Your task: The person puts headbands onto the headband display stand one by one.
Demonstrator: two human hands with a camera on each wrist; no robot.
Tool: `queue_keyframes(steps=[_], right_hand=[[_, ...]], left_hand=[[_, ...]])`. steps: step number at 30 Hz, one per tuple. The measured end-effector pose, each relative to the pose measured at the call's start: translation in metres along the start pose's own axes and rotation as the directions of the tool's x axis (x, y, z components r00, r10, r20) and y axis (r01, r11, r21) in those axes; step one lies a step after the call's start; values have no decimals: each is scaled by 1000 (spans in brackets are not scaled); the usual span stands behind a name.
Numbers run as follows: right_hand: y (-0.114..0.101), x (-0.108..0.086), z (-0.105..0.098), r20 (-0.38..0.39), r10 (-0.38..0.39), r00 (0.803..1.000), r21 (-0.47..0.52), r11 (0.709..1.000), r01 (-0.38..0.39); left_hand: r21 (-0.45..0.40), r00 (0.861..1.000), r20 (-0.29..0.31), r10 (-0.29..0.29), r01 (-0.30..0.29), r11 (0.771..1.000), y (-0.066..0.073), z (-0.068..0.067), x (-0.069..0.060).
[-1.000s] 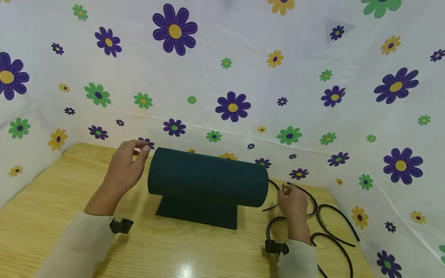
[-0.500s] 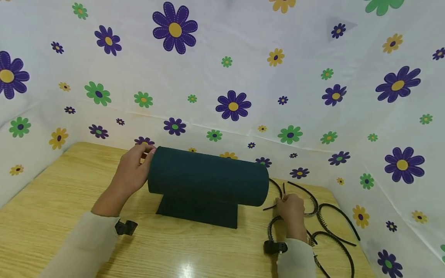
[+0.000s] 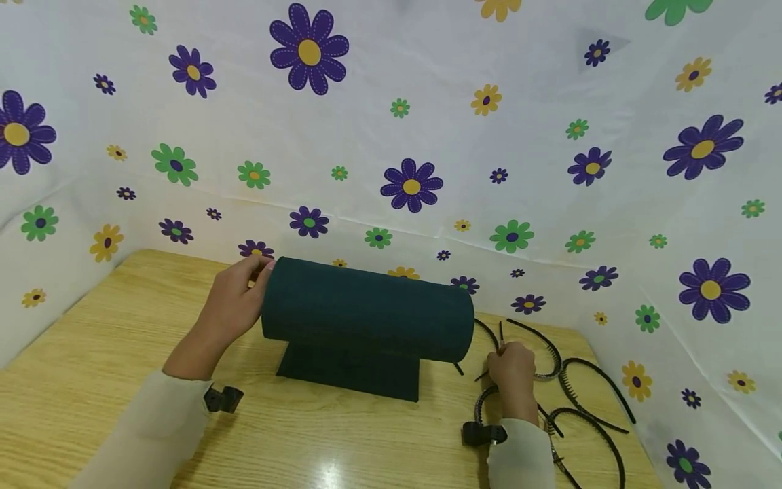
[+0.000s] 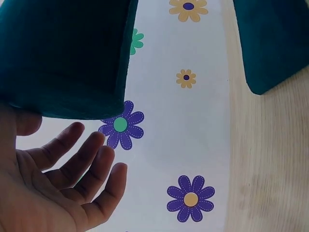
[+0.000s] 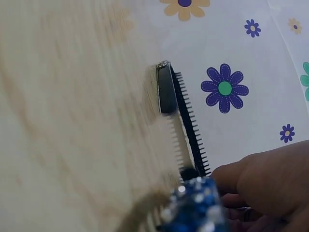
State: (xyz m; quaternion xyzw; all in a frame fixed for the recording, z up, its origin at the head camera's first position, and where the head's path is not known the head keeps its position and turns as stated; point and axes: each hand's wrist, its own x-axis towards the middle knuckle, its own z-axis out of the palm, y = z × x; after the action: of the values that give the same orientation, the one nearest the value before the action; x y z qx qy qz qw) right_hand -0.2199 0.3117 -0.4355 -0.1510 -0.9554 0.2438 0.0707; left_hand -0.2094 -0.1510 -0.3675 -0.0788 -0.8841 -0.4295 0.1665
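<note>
A dark green padded roll [image 3: 366, 305] lies sideways on a matching flat-footed base [image 3: 354, 377]. My left hand [image 3: 227, 305] is at the roll's left end, its fingertips against the upper edge. In the left wrist view the left fingers [image 4: 96, 176] are loosely bent below the roll's end, holding nothing, with the thumb up near its rim. Right of the roll, my right hand [image 3: 514, 377] pinches a black toothed headband [image 5: 190, 125] low over the table. Blue and clear stones [image 5: 198, 208] show blurred beside the right fingers; part of the headband is hidden by the hand.
Several more black headbands lie on the right of the wooden table [image 3: 269, 441], including one arched headband [image 3: 599, 394] near the edge. A white flower-printed cloth [image 3: 342, 136] rises behind the table and at both sides.
My left hand moved right, up to the roll's left end. The right hand dipped slightly and closed on a headband, whose lower ends have shifted.
</note>
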Motion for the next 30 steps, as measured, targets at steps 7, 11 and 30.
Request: queue_keyframes(steps=[7, 11, 30], right_hand=[[-3, -1, -7, 48, 24, 999, 22, 999, -25], [-5, -4, -20, 92, 16, 996, 81, 996, -24], [-46, -28, -74, 102, -77, 992, 220, 974, 53]], left_hand=[[-62, 1000, 20, 8, -7, 998, -2, -2, 0], [-275, 992, 122, 8, 26, 961, -2, -6, 2], [-557, 914, 383, 134, 113, 823, -8, -12, 2]])
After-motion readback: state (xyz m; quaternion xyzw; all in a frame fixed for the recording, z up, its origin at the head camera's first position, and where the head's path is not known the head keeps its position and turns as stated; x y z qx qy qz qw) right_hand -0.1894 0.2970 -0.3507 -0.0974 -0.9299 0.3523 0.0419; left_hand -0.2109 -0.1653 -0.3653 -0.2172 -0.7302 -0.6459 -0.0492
